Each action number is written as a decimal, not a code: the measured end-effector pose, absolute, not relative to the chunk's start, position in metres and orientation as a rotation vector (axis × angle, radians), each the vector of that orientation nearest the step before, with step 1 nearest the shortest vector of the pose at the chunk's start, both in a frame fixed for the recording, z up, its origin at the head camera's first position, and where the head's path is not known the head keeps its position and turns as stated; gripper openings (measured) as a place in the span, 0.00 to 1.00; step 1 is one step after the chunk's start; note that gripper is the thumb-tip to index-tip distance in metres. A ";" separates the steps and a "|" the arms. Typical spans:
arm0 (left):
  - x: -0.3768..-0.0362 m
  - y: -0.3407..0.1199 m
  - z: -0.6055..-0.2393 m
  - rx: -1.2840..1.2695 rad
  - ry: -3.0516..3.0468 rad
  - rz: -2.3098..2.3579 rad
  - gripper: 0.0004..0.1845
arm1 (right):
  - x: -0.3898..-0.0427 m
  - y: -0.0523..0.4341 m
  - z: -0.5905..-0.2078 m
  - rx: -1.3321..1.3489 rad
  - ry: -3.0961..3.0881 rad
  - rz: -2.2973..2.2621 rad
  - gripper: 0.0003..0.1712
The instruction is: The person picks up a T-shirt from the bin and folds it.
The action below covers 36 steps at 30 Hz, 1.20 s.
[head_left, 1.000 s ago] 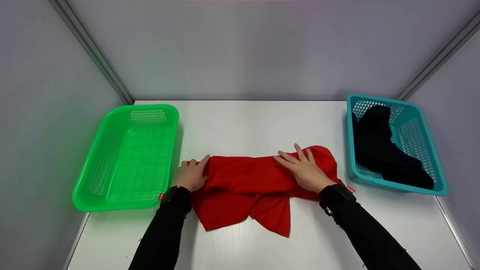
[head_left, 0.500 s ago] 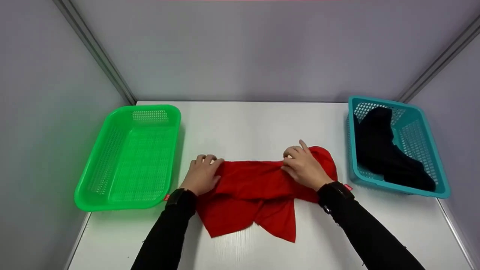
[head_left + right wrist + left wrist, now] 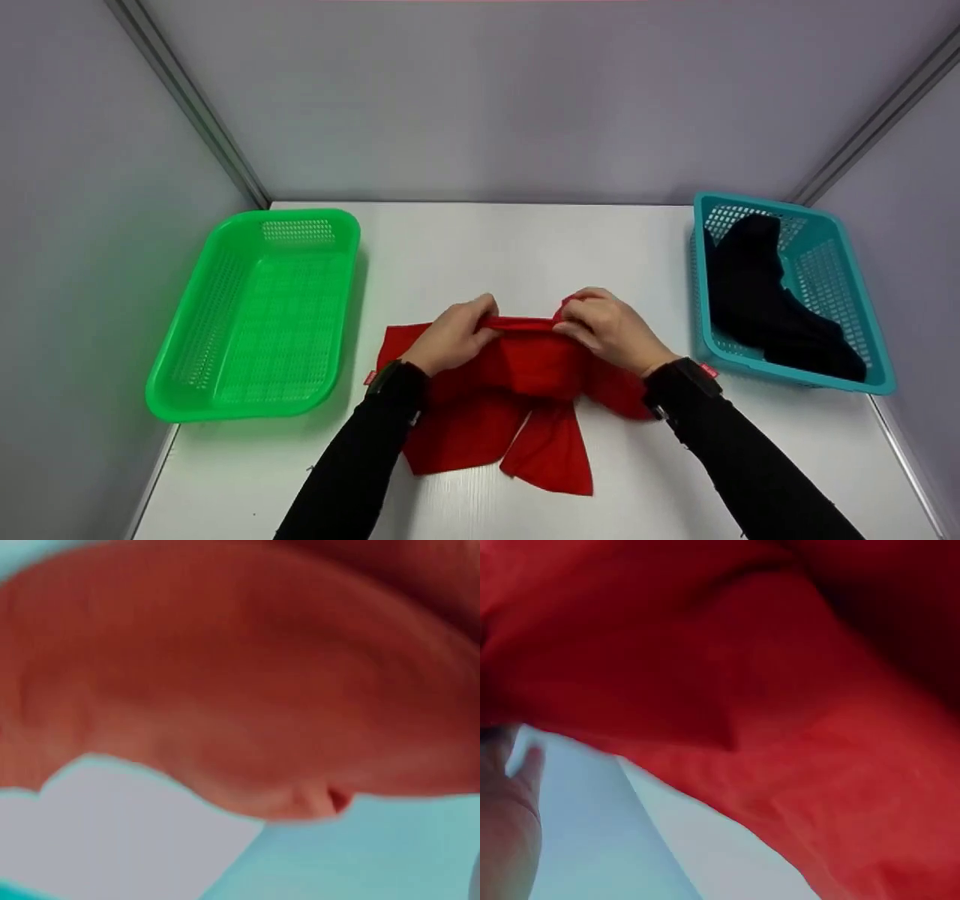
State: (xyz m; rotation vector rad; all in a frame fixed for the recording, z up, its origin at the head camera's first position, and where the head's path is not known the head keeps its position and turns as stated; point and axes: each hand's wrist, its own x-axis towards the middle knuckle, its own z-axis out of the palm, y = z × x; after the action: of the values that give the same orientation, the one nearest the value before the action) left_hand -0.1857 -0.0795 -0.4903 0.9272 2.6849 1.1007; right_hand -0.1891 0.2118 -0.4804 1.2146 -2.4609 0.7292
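A red garment [image 3: 517,405] lies crumpled on the white table [image 3: 510,247], in the middle near the front. My left hand [image 3: 454,337] and my right hand [image 3: 607,330] each pinch its far edge, close together, and hold a taut strip of cloth between them a little above the table. Two loose ends of the garment trail toward me. Red cloth [image 3: 780,690] fills the left wrist view, with part of my hand [image 3: 506,832] at the lower left. The right wrist view is a blurred close-up of red cloth [image 3: 240,690].
A green basket [image 3: 255,315] stands empty at the table's left. At the right stands a teal basket [image 3: 855,300] with a black garment [image 3: 765,300] in it. Grey walls close off the back and both sides.
Both hands went from lying on the garment to gripping its far edge. They moved toward each other, the left one farthest, bunching the cloth between them and lifting that edge.
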 end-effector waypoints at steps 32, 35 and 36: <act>-0.194 -0.181 -0.453 -0.218 3.631 0.566 0.08 | -0.185 0.323 -0.426 -0.336 -1.405 2.879 0.15; -0.199 -0.177 -0.443 -0.292 3.505 0.765 0.11 | -0.189 0.322 -0.425 -0.296 -1.310 2.874 0.14; -0.200 -0.177 -0.440 -0.333 3.422 0.896 0.13 | -0.190 0.322 -0.424 -0.290 -1.274 2.880 0.15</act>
State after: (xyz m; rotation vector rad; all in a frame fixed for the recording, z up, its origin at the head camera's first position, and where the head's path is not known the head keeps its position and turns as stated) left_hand -0.2004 -0.1769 -0.4404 -0.3327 3.4220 0.8956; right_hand -0.1897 0.3222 -0.4242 -0.2895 -1.2736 2.8803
